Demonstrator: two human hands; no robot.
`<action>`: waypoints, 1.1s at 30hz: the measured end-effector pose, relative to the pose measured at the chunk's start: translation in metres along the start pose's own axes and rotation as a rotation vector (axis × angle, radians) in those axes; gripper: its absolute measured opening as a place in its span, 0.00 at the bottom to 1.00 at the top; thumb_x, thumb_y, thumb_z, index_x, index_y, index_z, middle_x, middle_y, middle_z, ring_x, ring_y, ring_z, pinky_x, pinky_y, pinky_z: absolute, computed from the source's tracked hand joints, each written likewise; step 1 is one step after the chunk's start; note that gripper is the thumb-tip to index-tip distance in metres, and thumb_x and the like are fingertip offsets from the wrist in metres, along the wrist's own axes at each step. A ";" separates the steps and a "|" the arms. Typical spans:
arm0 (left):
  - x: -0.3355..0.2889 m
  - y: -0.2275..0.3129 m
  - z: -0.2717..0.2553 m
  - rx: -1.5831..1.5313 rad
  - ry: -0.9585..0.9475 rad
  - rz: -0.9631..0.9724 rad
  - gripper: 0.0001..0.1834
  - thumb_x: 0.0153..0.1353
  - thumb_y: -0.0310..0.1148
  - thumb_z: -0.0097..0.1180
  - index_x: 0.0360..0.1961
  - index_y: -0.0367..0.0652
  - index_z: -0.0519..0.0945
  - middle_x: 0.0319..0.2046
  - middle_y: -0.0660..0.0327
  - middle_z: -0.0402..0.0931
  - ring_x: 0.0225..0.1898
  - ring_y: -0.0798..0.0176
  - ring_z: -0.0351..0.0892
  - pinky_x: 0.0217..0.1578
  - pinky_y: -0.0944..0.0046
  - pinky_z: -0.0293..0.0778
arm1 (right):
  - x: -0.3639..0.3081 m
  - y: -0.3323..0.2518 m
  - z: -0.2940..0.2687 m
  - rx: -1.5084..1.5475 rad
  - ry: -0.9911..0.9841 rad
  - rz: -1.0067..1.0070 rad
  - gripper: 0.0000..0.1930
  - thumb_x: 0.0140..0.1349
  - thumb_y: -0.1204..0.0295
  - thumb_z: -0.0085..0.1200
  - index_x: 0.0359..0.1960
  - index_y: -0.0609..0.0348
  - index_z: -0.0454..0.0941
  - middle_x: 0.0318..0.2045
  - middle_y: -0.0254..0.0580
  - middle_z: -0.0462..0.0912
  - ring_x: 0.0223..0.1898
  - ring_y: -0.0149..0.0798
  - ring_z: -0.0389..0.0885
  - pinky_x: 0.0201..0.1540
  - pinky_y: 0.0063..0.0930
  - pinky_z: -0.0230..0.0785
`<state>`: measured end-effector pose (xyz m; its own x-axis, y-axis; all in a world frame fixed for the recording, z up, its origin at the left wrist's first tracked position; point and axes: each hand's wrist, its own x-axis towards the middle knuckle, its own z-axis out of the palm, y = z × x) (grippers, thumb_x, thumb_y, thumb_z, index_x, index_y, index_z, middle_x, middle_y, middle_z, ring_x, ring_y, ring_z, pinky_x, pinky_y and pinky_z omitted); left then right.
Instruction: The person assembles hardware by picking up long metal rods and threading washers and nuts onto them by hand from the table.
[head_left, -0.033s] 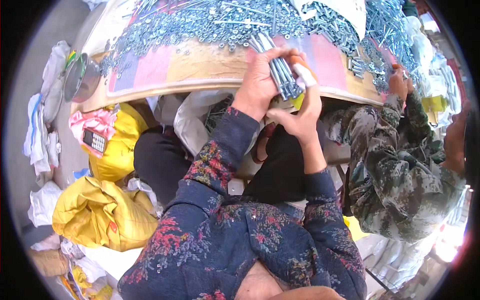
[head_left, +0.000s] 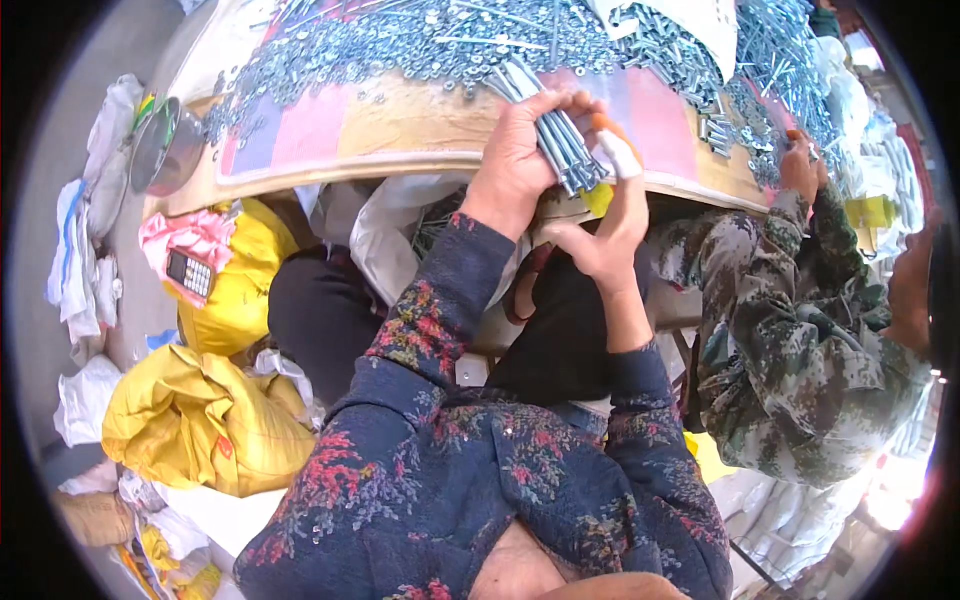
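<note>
A bundle of long silvery bolts or threaded rods (head_left: 562, 138) slants across my left hand (head_left: 512, 155), whose fingers are wrapped round it just over the table's near edge. Close by on the right is my right hand (head_left: 610, 235), thumb stretched away from the fingers and nothing visible in its grasp. White and orange coverings wrap some of its fingers, which are beside the lower ends of the bundle. Beyond the hands, a wide heap of small metal nuts (head_left: 400, 50) spreads over the table (head_left: 400, 135).
Short metal sleeves (head_left: 665, 50) lie to the right near a white bag. A co-worker in camouflage (head_left: 790, 330) sits at the right, hands at another pile. On the left are a metal bowl (head_left: 165, 150), yellow sacks (head_left: 200, 420) and a keypad phone (head_left: 190, 272) on pink cloth.
Very little differs. My right hand has shifted slightly to the right, its fingers a bit further from the bundle; my left hand still holds the bundle.
</note>
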<state>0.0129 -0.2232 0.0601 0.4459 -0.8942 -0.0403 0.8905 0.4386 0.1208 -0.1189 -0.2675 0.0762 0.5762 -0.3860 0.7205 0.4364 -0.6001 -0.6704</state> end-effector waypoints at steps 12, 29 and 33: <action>-0.148 0.032 -0.041 0.214 -0.060 -0.027 0.07 0.66 0.32 0.52 0.36 0.38 0.73 0.26 0.64 0.73 0.27 0.69 0.73 0.30 0.65 0.74 | -0.001 -0.029 0.054 0.160 -0.070 0.631 0.20 0.64 0.68 0.55 0.54 0.68 0.70 0.39 0.41 0.82 0.33 0.27 0.79 0.37 0.21 0.69; -0.231 0.120 -0.031 0.125 0.249 0.383 0.15 0.65 0.35 0.56 0.46 0.34 0.76 0.38 0.53 0.80 0.38 0.62 0.82 0.36 0.61 0.80 | 0.033 -0.058 0.175 0.198 -0.224 0.120 0.07 0.58 0.81 0.51 0.37 0.60 0.78 0.39 0.39 0.85 0.35 0.30 0.83 0.41 0.22 0.72; -0.238 0.139 -0.030 0.055 0.303 0.578 0.13 0.64 0.34 0.56 0.46 0.36 0.76 0.37 0.59 0.79 0.37 0.64 0.80 0.35 0.61 0.79 | 0.006 -0.083 0.213 -0.046 -0.588 -0.317 0.14 0.45 0.75 0.64 0.36 0.59 0.80 0.45 0.45 0.81 0.43 0.48 0.79 0.45 0.37 0.70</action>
<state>0.0334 0.0536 0.0571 0.8641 -0.4475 -0.2304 0.4976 0.8286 0.2567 -0.0048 -0.0708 0.0986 0.7113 0.2521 0.6561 0.6241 -0.6560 -0.4245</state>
